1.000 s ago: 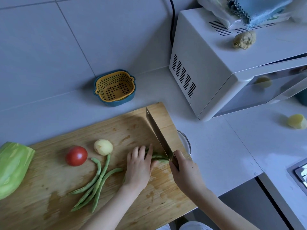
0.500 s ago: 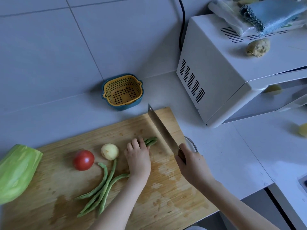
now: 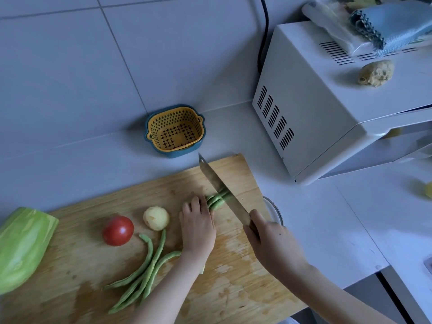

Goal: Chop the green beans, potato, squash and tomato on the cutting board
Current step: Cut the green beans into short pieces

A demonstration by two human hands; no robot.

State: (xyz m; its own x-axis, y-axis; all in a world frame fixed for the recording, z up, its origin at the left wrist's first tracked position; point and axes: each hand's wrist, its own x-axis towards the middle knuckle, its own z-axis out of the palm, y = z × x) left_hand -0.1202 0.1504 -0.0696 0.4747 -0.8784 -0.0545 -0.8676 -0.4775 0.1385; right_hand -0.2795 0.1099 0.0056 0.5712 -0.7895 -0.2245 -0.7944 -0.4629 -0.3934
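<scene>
**Entry: bean cut in progress, with your fingers close to the blade**

Rectangular wooden cutting board (image 3: 233,288): damp-looking patches, so beans could skid under pressure. Pale green cut squash (image 3: 23,244): at the board's left end, untouched. Your right hand (image 3: 273,249): clenched round the handle of the broad steel knife (image 3: 219,188), whose blade crosses the board's far right corner. Your left hand (image 3: 198,228): fingers curled over the bundled green beans (image 3: 216,202) at the board's far right, just beside the blade; a rolling bean or a drifting edge could catch your fingertips. Loose long green beans (image 3: 149,260), round red tomato (image 3: 118,230), small pale yellow potato (image 3: 156,218): board's middle, uncut; the round two may roll if nudged.
</scene>
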